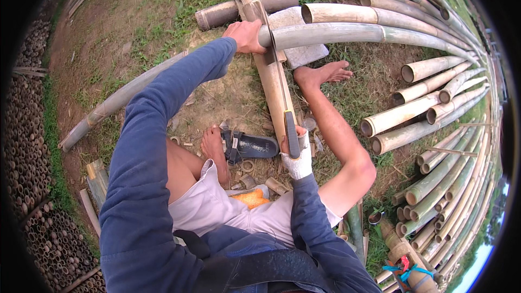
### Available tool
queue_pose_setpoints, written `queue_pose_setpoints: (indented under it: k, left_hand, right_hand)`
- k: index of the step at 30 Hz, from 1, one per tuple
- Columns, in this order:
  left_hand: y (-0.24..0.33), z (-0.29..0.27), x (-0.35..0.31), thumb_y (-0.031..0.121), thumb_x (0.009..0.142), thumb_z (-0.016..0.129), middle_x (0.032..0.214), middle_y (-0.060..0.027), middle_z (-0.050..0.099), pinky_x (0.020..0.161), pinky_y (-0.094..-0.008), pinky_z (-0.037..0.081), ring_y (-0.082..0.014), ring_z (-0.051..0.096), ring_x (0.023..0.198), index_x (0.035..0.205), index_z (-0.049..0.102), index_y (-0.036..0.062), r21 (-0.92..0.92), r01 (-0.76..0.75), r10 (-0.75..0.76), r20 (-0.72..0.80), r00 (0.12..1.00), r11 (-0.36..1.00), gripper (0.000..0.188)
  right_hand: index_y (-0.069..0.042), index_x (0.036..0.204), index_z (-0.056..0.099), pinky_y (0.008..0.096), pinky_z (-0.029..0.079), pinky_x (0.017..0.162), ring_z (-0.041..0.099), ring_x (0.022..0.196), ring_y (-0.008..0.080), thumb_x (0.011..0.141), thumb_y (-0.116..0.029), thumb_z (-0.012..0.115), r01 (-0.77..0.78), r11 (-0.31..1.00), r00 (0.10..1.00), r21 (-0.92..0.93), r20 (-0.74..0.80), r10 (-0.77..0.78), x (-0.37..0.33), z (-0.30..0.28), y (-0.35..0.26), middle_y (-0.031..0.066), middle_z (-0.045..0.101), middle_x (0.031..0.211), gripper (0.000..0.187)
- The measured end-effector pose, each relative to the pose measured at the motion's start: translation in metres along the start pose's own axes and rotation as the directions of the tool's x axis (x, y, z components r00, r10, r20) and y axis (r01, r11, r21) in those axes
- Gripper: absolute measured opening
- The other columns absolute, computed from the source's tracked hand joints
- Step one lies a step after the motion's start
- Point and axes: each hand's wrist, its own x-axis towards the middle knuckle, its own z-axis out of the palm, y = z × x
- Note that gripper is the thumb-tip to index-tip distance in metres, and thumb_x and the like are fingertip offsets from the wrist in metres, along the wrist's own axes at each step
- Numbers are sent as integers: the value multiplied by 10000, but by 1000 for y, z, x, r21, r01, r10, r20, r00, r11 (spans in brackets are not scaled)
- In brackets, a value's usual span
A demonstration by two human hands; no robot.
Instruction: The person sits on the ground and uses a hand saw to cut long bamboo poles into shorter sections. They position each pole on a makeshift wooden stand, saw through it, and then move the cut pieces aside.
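Observation:
A long grey-green bamboo pole (331, 33) lies crosswise over a tan bamboo support (267, 78). My left hand (247, 36), bare, is wrapped round the pole just left of the saw. My right hand (297, 154), in a white fingerless-looking glove, grips the black and yellow handle of a handsaw (279, 78). The saw's blade points away from me and stands against the pole, close to my left fingers. Whether it has cut in cannot be made out. Left of my forearm, a grey pole (122, 95) seems to be the same one, partly hidden by my sleeve.
A dark bamboo piece (222, 15) props the support's far end, beside a pale stone block (306, 57). Cut bamboo poles (404, 114) are stacked at the right. A black sandal (255, 145), bamboo rings and an orange cloth (251, 198) lie near my feet. Short cut pieces (24, 168) fill the left.

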Motion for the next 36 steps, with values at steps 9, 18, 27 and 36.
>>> queue_pose_setpoints:
  k: [9,18,27,36]
  left_hand:
    - [25,-48,-35,530,637,891,1222,-278,749,1025,-469,553,-413,739,1124,1449,585,-31,-144,-80,98,121,988,986,1033]
    - [76,-118,-124,642,615,913,1318,-309,700,1091,-445,510,-398,687,1256,1406,598,-96,-342,-165,244,202,948,925,1126]
    - [102,-82,-168,570,632,967,1186,-278,730,1021,-463,529,-433,709,1151,1506,461,-22,-403,-162,285,266,921,901,1170]
    - [98,-44,-177,662,608,964,1415,-304,617,1133,-463,485,-442,628,1311,1583,413,2,-433,-204,350,290,891,878,1300]
  right_hand:
    - [-12,1292,573,335,526,917,623,1014,196,977,-26,729,-136,987,990,81,-10,138,14,22,8,103,613,1144,352]
    - [-49,1378,624,486,539,975,648,1115,444,935,-151,769,-61,963,946,-261,294,139,-20,67,25,230,644,1264,477]
    - [-118,1479,597,538,529,1023,591,1236,446,793,-241,884,183,775,736,-605,607,300,-25,60,17,208,595,1299,754]
    - [-25,1572,420,528,434,1142,550,1348,293,996,-729,598,-482,356,860,801,511,16,29,26,-59,137,567,1462,927]
